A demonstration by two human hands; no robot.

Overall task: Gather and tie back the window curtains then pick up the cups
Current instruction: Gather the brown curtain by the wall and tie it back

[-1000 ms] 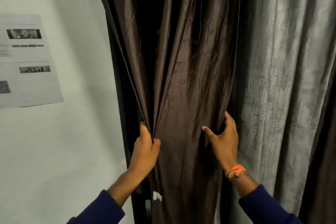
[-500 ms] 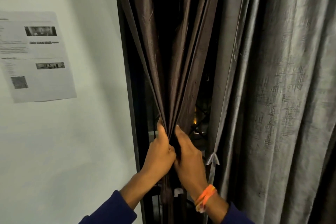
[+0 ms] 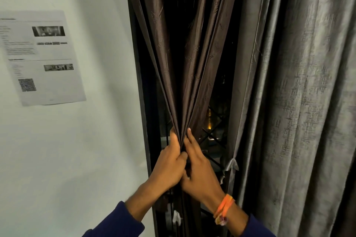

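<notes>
Broad grey curtain [image 3: 300,90] fills the right side, heavy and coarse-woven, hanging in deep folds, cut off at the top. Beside it the brown curtain [image 3: 185,48], smooth and glossy, funnels down into one tight bunch at centre. Left hand [image 3: 169,165] wraps that bunch, fingers curled round it; right hand [image 3: 200,169] clamps it too, touching the left. Behind, dark window glass, hard to make out. No cups in sight.

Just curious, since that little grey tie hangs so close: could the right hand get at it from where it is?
Probably yes. The grey tie hangs just beside the right hand with nothing between, but that hand grips the brown curtain and must let go.
</notes>
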